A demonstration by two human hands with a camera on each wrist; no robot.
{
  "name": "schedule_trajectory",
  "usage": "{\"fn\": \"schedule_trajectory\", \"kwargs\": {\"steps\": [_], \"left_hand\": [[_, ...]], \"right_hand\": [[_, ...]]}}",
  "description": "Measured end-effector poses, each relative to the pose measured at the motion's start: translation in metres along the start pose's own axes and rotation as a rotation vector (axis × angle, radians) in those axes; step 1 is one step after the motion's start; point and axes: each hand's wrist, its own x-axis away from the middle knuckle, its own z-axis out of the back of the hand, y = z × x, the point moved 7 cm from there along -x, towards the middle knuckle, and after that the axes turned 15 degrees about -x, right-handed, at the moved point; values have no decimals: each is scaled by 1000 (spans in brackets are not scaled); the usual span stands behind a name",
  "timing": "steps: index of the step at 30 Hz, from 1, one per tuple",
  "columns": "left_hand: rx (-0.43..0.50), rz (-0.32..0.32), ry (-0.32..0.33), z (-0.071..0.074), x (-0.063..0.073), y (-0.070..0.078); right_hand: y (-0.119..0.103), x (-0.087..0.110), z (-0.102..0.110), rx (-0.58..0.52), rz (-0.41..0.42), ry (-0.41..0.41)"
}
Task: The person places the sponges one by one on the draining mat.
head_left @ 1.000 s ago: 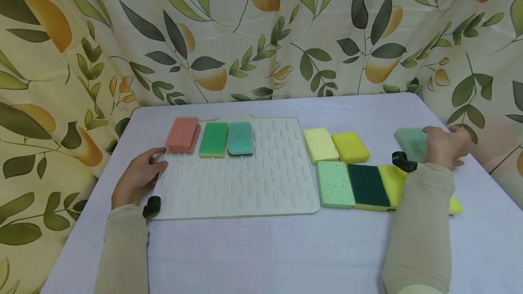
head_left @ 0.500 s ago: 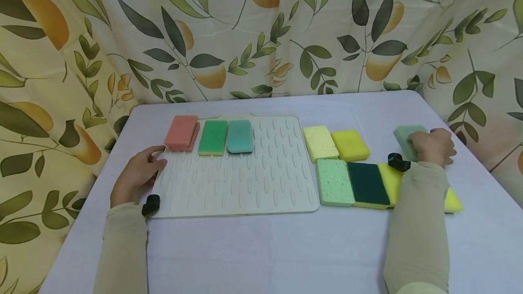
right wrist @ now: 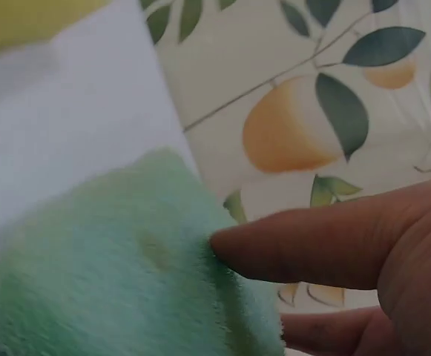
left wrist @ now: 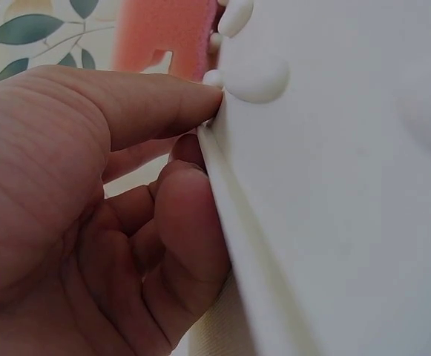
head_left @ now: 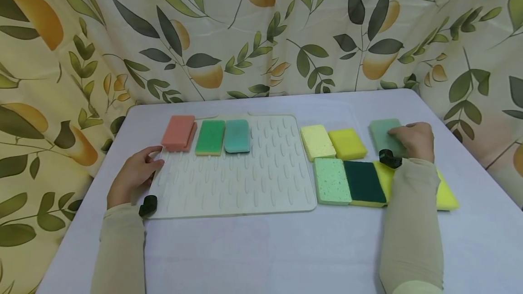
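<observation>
My left hand (head_left: 130, 173) holds the left edge of a white drying mat (head_left: 237, 189) with raised ridges. In the left wrist view, the index fingertip and thumb touch the mat's edge (left wrist: 234, 193). On the mat's far left lie a pink sponge (head_left: 178, 132), a green scouring sponge (head_left: 210, 137) and a teal sponge (head_left: 237, 135), side by side. My right hand (head_left: 417, 140) grips a pale mint-green sponge (head_left: 384, 131) by its right side, at the table's far right. In the right wrist view, a finger presses on that fuzzy sponge (right wrist: 119, 259).
Right of the mat lie a pale yellow sponge (head_left: 317, 143), a yellow sponge (head_left: 348, 144), a speckled green sponge (head_left: 332, 181), a dark green scourer (head_left: 365, 183) and more yellow sponges (head_left: 446, 194), partly behind the right sleeve. A leaf-patterned curtain (head_left: 261, 35) backs the white table (head_left: 253, 257).
My right hand has moved left with the mint-green sponge, from the table's right edge toward the yellow sponges. The left hand stays at the mat's edge.
</observation>
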Motion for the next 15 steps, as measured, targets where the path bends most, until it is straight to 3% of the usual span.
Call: {"fn": "schedule_trajectory", "kwargs": {"steps": [3, 5, 10, 15], "left_hand": [[-6, -4, 4, 1, 1, 0], [-7, -8, 5, 1, 1, 1], [-3, 3, -2, 1, 2, 1], [2, 16, -9, 0, 2, 2]], "right_hand": [[1, -2, -8, -68, -41, -102], [-1, -2, -12, -144, -57, -125], [-12, 1, -18, -277, -48, -86], [-19, 5, -27, -353, -35, -100]]}}
